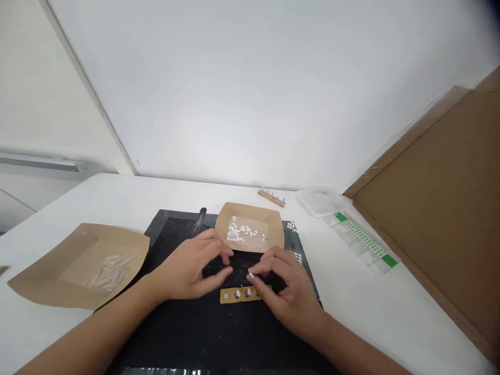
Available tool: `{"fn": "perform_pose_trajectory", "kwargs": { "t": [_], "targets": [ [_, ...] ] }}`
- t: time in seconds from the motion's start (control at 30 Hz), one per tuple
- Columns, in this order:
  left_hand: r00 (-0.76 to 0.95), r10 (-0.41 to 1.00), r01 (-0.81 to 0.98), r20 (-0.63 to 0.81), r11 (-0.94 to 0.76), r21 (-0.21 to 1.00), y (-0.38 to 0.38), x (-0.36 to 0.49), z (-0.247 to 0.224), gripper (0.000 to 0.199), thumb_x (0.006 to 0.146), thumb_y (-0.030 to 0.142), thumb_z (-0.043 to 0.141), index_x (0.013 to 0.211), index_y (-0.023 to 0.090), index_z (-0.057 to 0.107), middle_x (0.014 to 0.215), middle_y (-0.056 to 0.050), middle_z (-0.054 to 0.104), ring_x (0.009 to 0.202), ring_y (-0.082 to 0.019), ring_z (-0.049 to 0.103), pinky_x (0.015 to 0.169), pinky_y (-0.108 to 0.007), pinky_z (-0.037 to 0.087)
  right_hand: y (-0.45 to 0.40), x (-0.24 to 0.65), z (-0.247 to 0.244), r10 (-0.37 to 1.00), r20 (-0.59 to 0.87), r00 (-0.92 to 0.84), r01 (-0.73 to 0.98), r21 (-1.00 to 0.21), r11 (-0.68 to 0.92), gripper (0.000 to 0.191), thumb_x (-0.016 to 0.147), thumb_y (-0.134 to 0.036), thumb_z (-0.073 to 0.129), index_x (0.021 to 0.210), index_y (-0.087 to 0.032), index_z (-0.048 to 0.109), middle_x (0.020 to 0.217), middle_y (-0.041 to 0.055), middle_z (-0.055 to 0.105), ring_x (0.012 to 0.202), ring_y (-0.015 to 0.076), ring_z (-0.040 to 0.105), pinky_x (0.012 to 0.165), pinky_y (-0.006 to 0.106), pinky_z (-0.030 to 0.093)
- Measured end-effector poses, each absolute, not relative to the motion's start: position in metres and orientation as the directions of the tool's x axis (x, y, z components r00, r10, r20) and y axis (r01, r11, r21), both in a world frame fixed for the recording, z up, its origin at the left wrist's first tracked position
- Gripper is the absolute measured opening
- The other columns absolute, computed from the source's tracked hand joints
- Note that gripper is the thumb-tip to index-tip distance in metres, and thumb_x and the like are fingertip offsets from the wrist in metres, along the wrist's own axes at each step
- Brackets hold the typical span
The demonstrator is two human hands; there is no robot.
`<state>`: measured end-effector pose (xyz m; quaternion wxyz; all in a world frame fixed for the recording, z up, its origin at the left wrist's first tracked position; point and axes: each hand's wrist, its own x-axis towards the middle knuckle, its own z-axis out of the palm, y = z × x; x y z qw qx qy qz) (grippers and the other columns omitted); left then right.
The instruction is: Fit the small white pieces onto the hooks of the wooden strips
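My right hand (287, 291) pinches a small white piece (251, 275) between thumb and fingertip, just above a tan strip (242, 294). Along that strip sit several small round pieces, some with white tops; the hand covers its right end. My left hand (195, 263) hovers to the left with thumb and fingers apart and nothing between them. Both hands are over a black mat (175, 333). Behind them, a brown paper tray (279, 229) holds many small white oval pieces (236, 232).
On the left stands a larger paper tray (54, 271) with clear slender pieces (107, 273). A black stick-like tool (199, 221) lies at the mat's back. Farther back are another strip (271, 198) and a clear container (322, 202). A green-labelled clear box (365, 242) and cardboard (433, 208) stand right.
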<state>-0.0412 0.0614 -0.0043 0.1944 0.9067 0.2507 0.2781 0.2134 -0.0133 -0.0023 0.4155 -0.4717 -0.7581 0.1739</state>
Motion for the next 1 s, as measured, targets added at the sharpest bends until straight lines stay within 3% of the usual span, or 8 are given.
{"fn": "perform_pose_trajectory", "kwargs": {
  "t": [0.07,0.2,0.4,0.53,0.7,1.0],
  "targets": [
    [0.817,0.462,0.282,0.345,-0.842,0.459,0.061,-0.042,-0.004,0.026,0.092,0.04,0.074,0.104,0.019,0.066,0.093,-0.006,0.072,0.089,-0.023,0.061,0.083,-0.036,0.053,-0.013,0.215,-0.003,0.864,0.455,-0.217,0.566,-0.662,0.491,0.007,0.093,-0.018,0.073,0.094,-0.025,0.075,0.083,0.0004,0.069,0.077,0.0187,0.064,0.075,0.035,0.045],
    [0.877,0.414,0.277,0.242,-0.849,0.45,0.06,-0.04,-0.01,0.045,0.078,0.054,0.087,0.1,0.02,0.068,0.091,-0.004,0.071,0.086,-0.023,0.059,0.077,-0.035,0.049,-0.011,0.217,-0.004,0.864,0.442,-0.242,0.565,-0.66,0.495,0.007,0.095,-0.02,0.073,0.092,-0.025,0.075,0.081,-0.001,0.07,0.068,0.0159,0.059,0.07,0.034,0.044],
    [0.875,0.43,0.263,0.221,-0.806,0.53,0.059,-0.035,-0.018,0.023,0.086,0.039,0.085,0.096,0.021,0.073,0.087,-0.003,0.072,0.091,-0.023,0.059,0.08,-0.033,0.049,-0.01,0.215,-0.007,0.855,0.434,-0.286,0.545,-0.66,0.517,0.005,0.094,-0.025,0.08,0.091,-0.026,0.076,0.08,-0.0028,0.073,0.066,0.015,0.06,0.074,0.034,0.044],
    [0.815,0.523,0.297,0.249,-0.747,0.595,0.055,-0.03,-0.021,0.024,0.086,0.039,0.086,0.09,0.02,0.072,0.088,-0.003,0.073,0.091,-0.022,0.061,0.077,-0.031,0.048,-0.011,0.211,-0.009,0.813,0.47,-0.344,0.51,-0.633,0.582,0.006,0.093,-0.024,0.082,0.092,-0.026,0.076,0.086,-0.0018,0.075,0.08,0.0174,0.068,0.08,0.035,0.045],
    [0.782,0.576,0.34,0.237,-0.715,0.611,0.05,-0.026,-0.02,0.023,0.085,0.035,0.086,0.093,0.021,0.071,0.088,-0.002,0.075,0.091,-0.022,0.063,0.074,-0.03,0.048,-0.014,0.206,-0.008,0.823,0.459,-0.334,0.566,-0.601,0.564,0.007,0.092,-0.022,0.082,0.092,-0.027,0.077,0.09,-0.0006,0.073,0.085,0.0194,0.068,0.083,0.038,0.043],
    [0.792,0.553,0.342,0.256,-0.751,0.565,0.048,-0.025,-0.023,0.028,0.09,0.041,0.081,0.103,0.02,0.068,0.088,-0.004,0.077,0.094,-0.024,0.061,0.075,-0.032,0.049,-0.016,0.196,-0.02,0.887,0.336,-0.316,0.705,-0.543,0.456,0.017,0.082,-0.02,0.091,0.088,-0.027,0.076,0.09,-0.0001,0.064,0.087,0.0214,0.062,0.079,0.04,0.039]
  ]
}}
